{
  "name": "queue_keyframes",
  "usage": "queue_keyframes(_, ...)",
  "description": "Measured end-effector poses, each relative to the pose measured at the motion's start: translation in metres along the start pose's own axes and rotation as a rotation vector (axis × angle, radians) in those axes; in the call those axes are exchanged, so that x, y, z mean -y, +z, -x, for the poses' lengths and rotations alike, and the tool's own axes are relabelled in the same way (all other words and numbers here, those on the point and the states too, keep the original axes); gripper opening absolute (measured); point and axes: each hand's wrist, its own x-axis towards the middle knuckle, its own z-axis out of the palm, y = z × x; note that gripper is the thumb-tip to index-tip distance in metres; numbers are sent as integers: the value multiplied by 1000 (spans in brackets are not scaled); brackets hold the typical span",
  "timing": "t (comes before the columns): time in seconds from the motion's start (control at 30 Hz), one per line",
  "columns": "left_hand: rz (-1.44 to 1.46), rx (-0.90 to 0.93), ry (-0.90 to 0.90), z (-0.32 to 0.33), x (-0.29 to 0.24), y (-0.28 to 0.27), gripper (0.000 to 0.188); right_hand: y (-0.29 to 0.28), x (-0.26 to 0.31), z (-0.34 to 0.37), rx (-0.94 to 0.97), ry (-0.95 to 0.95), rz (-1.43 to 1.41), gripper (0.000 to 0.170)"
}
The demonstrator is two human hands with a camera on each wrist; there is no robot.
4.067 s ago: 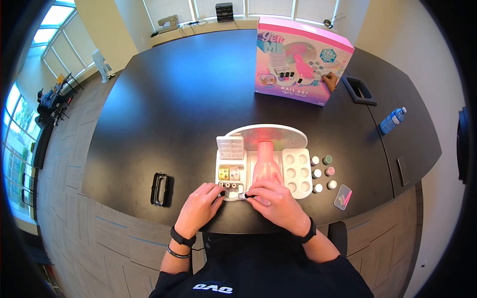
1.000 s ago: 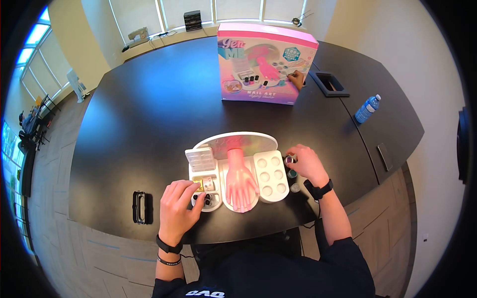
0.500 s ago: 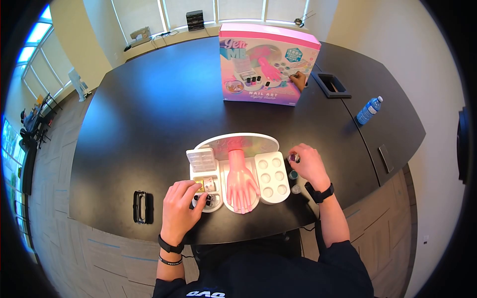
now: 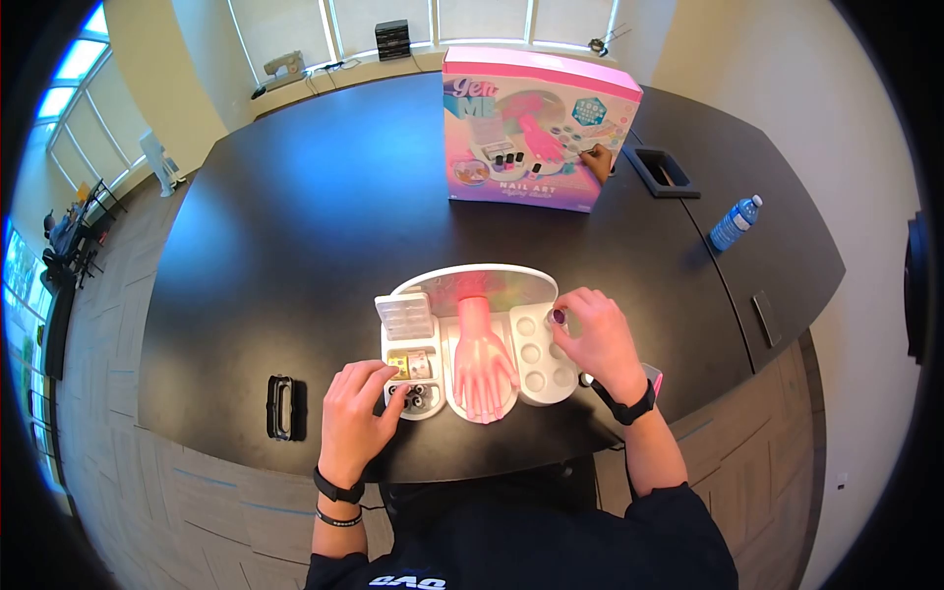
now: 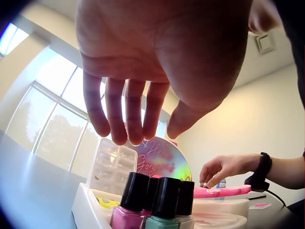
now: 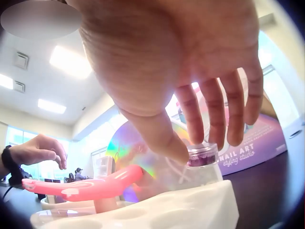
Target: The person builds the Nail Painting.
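Observation:
My right hand (image 4: pixel 605 344) pinches a small clear-lidded jar of purple glitter (image 6: pixel 202 156) between thumb and fingers. It is over the far right corner of the white nail-art stand (image 4: pixel 538 395), at its round wells. My left hand (image 4: pixel 356 408) hovers at the stand's left side with fingers loosely bent, holding nothing. Below it, in the left wrist view, stand several black-capped nail polish bottles (image 5: pixel 166 198), pink and green among them. A pink model hand (image 4: pixel 480 369) lies palm down mid-stand, before a shiny mirror (image 5: pixel 164 160). Two small rolls (image 4: pixel 408 365), one yellow, sit in the left compartment.
A pink and purple nail-art box (image 4: pixel 541 138) stands farther back. To the right are a water bottle (image 4: pixel 736 224) and a black table recess (image 4: pixel 661 175). A black open-framed object (image 4: pixel 285 408) lies left. The right hand partly hides other jars beside the stand.
My right hand has lifted the purple jar from beside the stand and moved left over its wells. Both hands were at the polish bottles four seconds ago. The left hand has barely moved in the last second.

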Motion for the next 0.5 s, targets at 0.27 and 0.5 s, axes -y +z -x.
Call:
queue_keyframes(0.27, -21, 4, -9, 4, 2, -3, 22, 22, 9, -2, 63, -76, 37, 13)
queue_keyframes(0.5, -16, 0, -12, 5, 4, -3, 21, 30, 12, -3, 81, -84, 36, 17)
